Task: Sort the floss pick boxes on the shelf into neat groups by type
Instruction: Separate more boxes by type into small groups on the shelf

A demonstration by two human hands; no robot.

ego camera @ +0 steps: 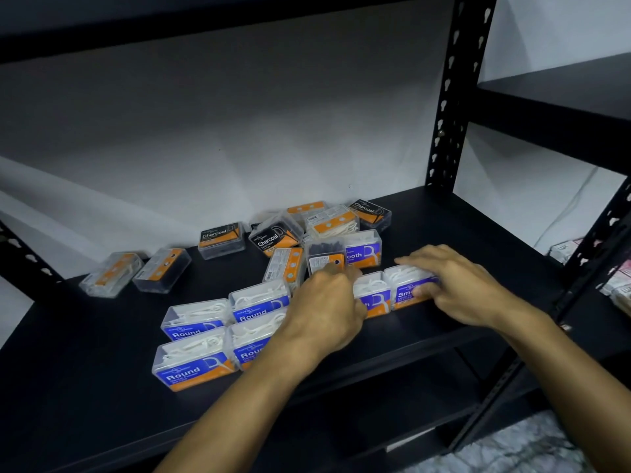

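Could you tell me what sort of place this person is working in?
Probably a stockroom or storage area: black boltless metal shelving against a bare white wall, with many identical retail floss pick boxes being arranged.

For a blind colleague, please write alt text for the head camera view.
Two hands rest on Smooth floss boxes on a black shelf. Four Round boxes sit grouped left; Charcoal boxes lie scattered behind.

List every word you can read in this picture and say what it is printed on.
"Round": blue labels of the four front boxes.
"Charcoal": black labels of three boxes at the back.
"Sm...": box under the right hand, rest covered.
"...ooth": blue box behind the left hand.
Smaller print and brand logos: too blurred to read.
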